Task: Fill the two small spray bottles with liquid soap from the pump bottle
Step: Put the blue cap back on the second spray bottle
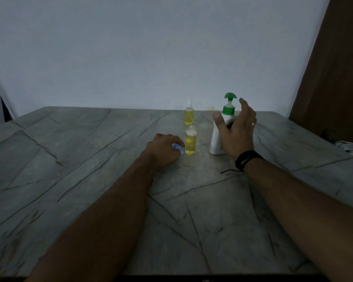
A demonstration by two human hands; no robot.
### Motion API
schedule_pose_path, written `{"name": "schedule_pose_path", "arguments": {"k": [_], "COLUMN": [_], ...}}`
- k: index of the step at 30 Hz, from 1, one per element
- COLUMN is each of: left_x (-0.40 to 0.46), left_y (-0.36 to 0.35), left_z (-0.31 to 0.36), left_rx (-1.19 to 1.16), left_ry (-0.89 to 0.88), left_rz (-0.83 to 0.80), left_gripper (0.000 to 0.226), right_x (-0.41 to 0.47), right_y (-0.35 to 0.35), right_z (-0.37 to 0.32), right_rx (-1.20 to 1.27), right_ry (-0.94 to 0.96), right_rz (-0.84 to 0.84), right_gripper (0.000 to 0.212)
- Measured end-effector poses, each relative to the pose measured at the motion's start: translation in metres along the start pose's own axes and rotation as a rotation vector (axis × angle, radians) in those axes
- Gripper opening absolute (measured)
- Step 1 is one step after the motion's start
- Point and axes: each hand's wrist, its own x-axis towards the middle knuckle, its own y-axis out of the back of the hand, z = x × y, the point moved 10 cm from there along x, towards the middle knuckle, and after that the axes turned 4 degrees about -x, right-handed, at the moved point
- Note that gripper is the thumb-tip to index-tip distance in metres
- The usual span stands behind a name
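Note:
Two small clear spray bottles with yellow liquid stand mid-table. The far one (189, 112) wears its clear cap. The near one (191, 141) stands open-necked, without its top. My left hand (163, 150) rests on the table just left of the near bottle, fingers curled round a small blue piece (177, 148), apparently its spray top. The white pump bottle (219, 133) with a green pump head stands to the right. My right hand (235, 129) hovers in front of it, fingers spread, thumb near its neck; I cannot tell whether it touches.
The grey marble-patterned table (90, 180) reaches back to a pale wall. A brown curtain (334, 68) hangs at the right. Crumpled cloth or paper (349, 146) lies at the table's right edge. A thin black cord (229, 170) trails from my right wristband.

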Motion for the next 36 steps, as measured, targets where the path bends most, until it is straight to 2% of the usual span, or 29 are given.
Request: {"name": "schedule_pose_path", "arguments": {"k": [3,7,10,12,15,19,23,30,36], "left_x": [0.002,0.004,0.002,0.001,-0.002,-0.007,-0.014,-0.014,-0.018], "left_y": [0.001,0.005,0.012,0.019,0.038,0.054,0.069,0.079,0.088], "left_z": [-0.006,-0.010,-0.014,-0.014,-0.011,-0.009,-0.003,-0.007,0.003], "left_rx": [0.032,0.097,0.106,0.117,0.082,-0.133,-0.368,-0.867,-1.007], "left_ry": [0.014,0.033,0.066,0.077,0.079,0.031,0.002,-0.001,-0.001], "left_rz": [0.002,0.012,0.047,0.117,0.311,0.489,0.616,0.680,0.727], "left_gripper": [0.026,0.023,0.027,0.030,0.030,0.031,0.035,0.028,0.028], "right_x": [-0.004,-0.012,-0.019,-0.023,-0.027,-0.037,-0.047,-0.055,-0.062], "right_y": [0.023,0.046,0.032,0.011,-0.022,-0.056,-0.080,-0.095,-0.096], "right_z": [-0.012,-0.069,-0.099,-0.101,-0.089,-0.063,-0.044,-0.040,-0.038], "right_rx": [-0.042,-0.130,-0.017,0.049,-0.011,-0.117,-0.127,-0.079,-0.040], "right_ry": [0.038,0.310,0.340,0.252,0.119,-0.036,-0.138,-0.111,-0.089], "right_rz": [0.079,0.140,0.005,-0.129,-0.293,-0.439,-0.509,-0.525,-0.546], "right_gripper": [0.079,0.053,0.044,0.051,0.071,0.092,0.091,0.083,0.085]}}
